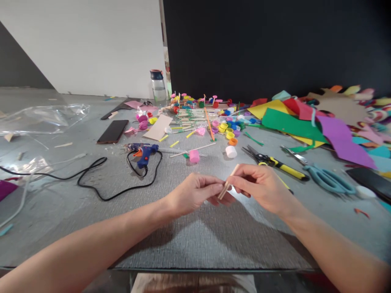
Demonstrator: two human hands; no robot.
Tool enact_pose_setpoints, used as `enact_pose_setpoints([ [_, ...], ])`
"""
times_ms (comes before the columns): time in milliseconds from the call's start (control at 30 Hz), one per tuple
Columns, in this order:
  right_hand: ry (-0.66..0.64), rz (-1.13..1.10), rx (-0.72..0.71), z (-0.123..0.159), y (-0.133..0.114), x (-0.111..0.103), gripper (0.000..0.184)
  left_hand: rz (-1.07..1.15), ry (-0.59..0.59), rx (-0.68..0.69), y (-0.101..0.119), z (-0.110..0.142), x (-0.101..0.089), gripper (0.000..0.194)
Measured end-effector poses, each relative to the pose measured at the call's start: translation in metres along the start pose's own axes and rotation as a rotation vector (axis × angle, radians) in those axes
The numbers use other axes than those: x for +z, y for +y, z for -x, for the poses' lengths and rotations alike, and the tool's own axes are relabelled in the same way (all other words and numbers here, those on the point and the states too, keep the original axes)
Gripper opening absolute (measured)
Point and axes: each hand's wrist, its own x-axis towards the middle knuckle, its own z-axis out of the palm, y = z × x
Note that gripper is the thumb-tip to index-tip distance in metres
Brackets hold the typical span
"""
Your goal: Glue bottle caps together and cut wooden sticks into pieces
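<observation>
Several thin pale wooden sticks are pinched between my two hands above the front of the table. My left hand grips them from the left, its thumb lying across their lower part. My right hand closes on their upper end, fingers bent around it. Just beyond my hands lie a white bottle cap and a pink cap, the pink one beside a thin stick. How many sticks I hold is partly hidden by my fingers.
A blue glue gun with a looping black cable and a phone lie to the left. Pliers, grey-blue scissors and coloured sheets are at right. A water bottle stands behind colourful caps.
</observation>
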Motion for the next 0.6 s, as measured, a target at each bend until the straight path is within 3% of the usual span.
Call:
enact_pose_setpoints([
  [300,-0.038,0.088,-0.032,0.003,-0.004,0.007,0.026,-0.082,0.045,0.057,-0.010,-0.001,0.004,0.021],
  [467,-0.092,0.417,-0.300,0.007,0.003,0.009,0.021,-0.498,0.065,0.223,-0.014,0.000,-0.002,0.018],
  [600,-0.156,0.510,-0.434,0.007,0.016,0.011,0.022,-0.732,0.029,0.244,-0.019,0.001,-0.006,0.020],
])
